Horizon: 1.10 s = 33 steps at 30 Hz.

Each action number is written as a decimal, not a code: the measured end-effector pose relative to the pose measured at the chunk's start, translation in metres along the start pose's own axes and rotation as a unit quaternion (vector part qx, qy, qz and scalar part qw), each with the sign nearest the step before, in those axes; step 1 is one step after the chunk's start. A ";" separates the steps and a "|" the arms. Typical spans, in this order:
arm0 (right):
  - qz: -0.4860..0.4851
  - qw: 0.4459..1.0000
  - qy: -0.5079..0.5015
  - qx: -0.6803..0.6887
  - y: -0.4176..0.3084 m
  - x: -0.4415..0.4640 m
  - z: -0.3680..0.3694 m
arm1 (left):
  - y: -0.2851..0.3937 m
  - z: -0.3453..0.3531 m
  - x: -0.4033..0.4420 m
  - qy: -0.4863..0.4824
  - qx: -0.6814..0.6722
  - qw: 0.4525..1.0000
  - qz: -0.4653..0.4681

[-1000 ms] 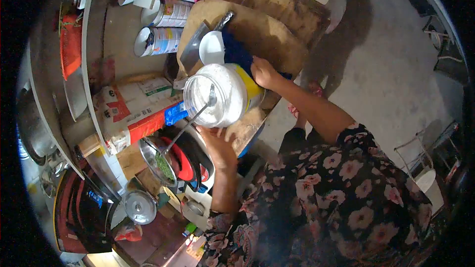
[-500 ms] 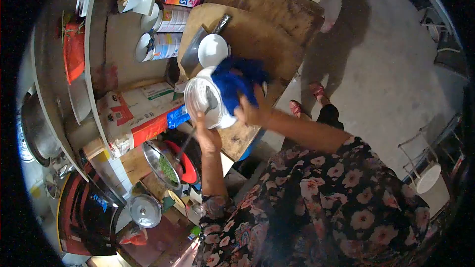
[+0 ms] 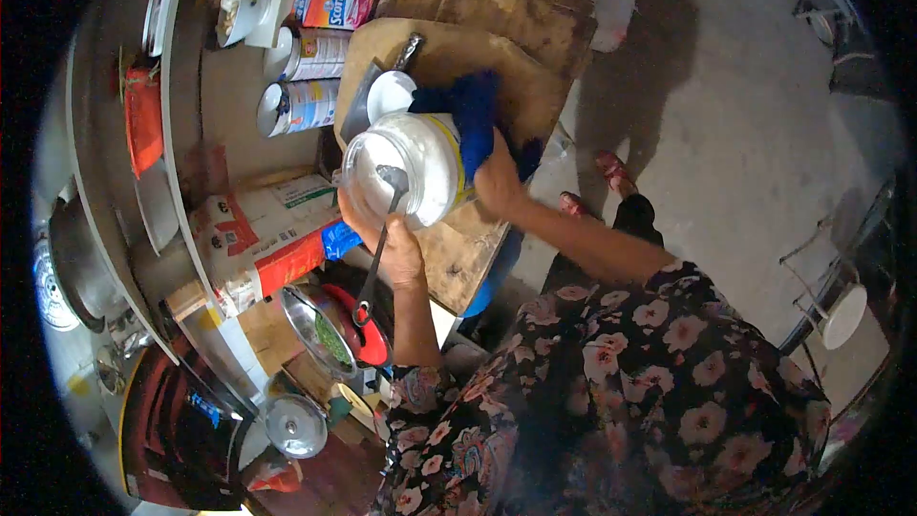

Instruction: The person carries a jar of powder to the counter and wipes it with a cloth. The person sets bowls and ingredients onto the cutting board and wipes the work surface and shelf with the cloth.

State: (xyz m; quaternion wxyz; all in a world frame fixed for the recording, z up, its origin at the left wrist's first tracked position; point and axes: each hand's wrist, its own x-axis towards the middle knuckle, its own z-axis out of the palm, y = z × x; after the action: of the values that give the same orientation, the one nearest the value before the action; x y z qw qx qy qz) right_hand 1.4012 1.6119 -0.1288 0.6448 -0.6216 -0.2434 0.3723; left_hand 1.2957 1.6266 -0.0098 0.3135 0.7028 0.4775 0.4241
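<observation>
My left hand point(image 3: 394, 247) is closed around the rim side of a clear glass jar point(image 3: 441, 158) with white contents. The jar is tilted, its mouth facing the shelf side. A spoon point(image 3: 380, 263) with a dark handle leans in the mouth, its handle sticking out past my left thumb. At the jar's other end, my right hand point(image 3: 499, 182) grips a dark blue cloth point(image 3: 473, 119) against the jar's side. Behind the jar, a white round lid or bowl point(image 3: 392, 94) sits on the wooden cutting board point(image 3: 521, 62), beside a cleaver point(image 3: 359, 107).
Several cans point(image 3: 310, 107) and a Scott's box point(image 3: 334, 6) stand along the shelf side. A printed cardboard box point(image 3: 258, 229) lies left of the jar. Nearer me are a metal bowl of chopped greens point(image 3: 330, 339), a red basin point(image 3: 374, 349) and a lidded pot point(image 3: 294, 425).
The jar has turned, so its side and the spoon handle show more plainly. My right hand and the cloth have shifted along the jar's side.
</observation>
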 end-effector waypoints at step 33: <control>-0.050 0.794 -0.519 -0.312 -0.047 0.113 0.004 | 0.048 0.009 -0.024 0.046 -0.042 0.985 -0.160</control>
State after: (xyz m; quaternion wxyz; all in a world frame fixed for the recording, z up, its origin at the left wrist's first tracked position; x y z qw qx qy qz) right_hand 1.4749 1.7049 -0.0989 0.2108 -0.4896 -0.6750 0.5102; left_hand 1.3188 1.5870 0.0195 0.3845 0.5834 0.5790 0.4203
